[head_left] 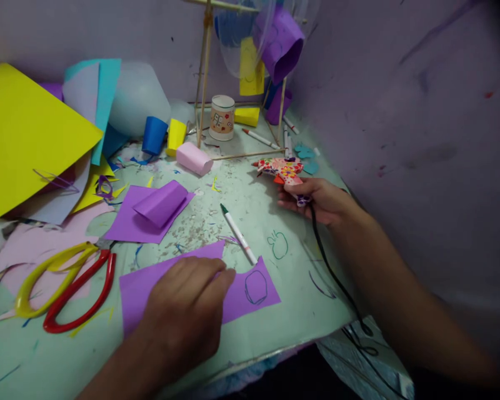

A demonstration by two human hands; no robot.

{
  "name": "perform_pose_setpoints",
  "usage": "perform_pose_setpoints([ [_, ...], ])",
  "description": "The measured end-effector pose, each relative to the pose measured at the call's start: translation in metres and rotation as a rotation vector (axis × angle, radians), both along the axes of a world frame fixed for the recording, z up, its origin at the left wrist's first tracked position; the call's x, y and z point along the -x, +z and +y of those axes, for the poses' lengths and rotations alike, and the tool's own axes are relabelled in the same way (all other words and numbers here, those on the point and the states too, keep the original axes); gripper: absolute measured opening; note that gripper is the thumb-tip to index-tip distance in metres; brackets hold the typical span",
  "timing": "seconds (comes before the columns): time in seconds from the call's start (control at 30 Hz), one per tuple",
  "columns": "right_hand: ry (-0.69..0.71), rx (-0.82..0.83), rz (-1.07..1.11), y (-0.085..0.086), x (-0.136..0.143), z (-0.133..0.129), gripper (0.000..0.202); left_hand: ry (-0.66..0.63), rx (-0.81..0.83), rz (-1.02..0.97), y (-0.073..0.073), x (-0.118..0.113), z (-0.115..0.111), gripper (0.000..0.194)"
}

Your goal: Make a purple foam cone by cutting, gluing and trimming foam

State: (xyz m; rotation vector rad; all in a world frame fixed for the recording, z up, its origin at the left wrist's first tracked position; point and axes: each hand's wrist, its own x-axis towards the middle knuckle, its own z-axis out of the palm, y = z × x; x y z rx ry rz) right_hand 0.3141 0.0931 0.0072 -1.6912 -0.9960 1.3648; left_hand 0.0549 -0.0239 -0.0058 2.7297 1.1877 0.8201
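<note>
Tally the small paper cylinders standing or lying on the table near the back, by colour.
Blue paper cylinder, upright: 1
Yellow paper cylinder, upright: 1
Pink paper cylinder, lying on its side: 1
Total: 3
Not counted: the loosely rolled purple sheet nearer the front, and the purple roll hanging on the stick frame.

left hand (pixel 187 311) lies flat, palm down, fingers together. right hand (pixel 316 200) reaches forward, fingers curled closed.
</note>
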Motion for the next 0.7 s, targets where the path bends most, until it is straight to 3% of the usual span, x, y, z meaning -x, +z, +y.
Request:
perform_pose_setpoints([
  [0.17,-0.005,-0.161,0.199,0.019,0.000,-0.041,0.030,-0.047,0.149,0.150,-0.016,-0.015,-0.004,0.031],
  [0.23,0.006,-0.246,0.282,0.025,-0.002,-0.063,0.029,-0.061,0.188,0.198,-0.017,-0.015,-0.004,0.030],
  [0.33,0.020,-0.210,0.354,0.024,-0.009,-0.099,0.016,-0.071,0.185,0.224,-0.015,-0.014,-0.003,0.027],
  [0.5,0.005,-0.007,0.213,0.013,-0.022,-0.149,0.021,-0.083,0.201,0.254,-0.011,-0.014,-0.001,0.022],
  [0.7,0.147,0.107,-0.137,0.008,-0.027,-0.183,0.031,-0.107,0.238,0.256,-0.014,-0.014,0.002,0.027],
])
